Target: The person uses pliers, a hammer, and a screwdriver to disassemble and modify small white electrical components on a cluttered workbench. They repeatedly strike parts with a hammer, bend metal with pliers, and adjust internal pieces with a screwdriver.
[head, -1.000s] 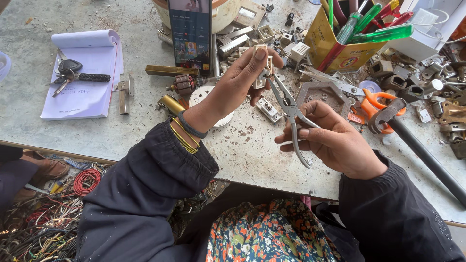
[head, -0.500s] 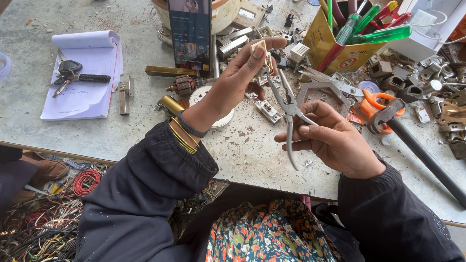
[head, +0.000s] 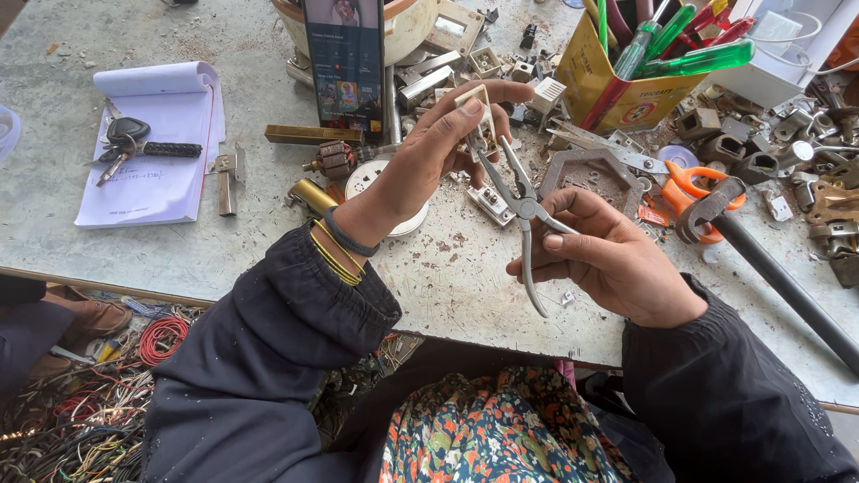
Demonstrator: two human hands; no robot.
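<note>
1. My left hand (head: 438,148) is raised over the grey worktop (head: 224,246), fingers pinched closed around a small cream plastic switch part (head: 475,109), held upright between thumb and fingertips.
2. My right hand (head: 608,259) is wrapped firmly around the bare steel handles of a pair of slim metal needle-nose pliers (head: 517,199). The handles stand slightly apart.
3. The plier tips point up and to the left, meeting the lower edge of the switch part. Whether the tips actually bite on it I cannot tell; my left fingers cover the contact.
4. Both items are held above the worktop, near its front edge, directly before me.
5. Beside my left wrist lies a white round disc (head: 371,179) on the worktop, partly hidden by my arm.
6. Behind my left hand stands an upright dark smartphone with a lit screen (head: 344,58).
7. To the far left lies a white notepad (head: 152,148) with a black key fob and keys (head: 130,139) resting on it.
8. To the right rear stands a yellow cardboard box holding green and red screwdrivers (head: 626,76).
9. Just right of my right hand, orange-handled scissors (head: 693,183) lie under a dark-handled hammer (head: 761,259).
</note>
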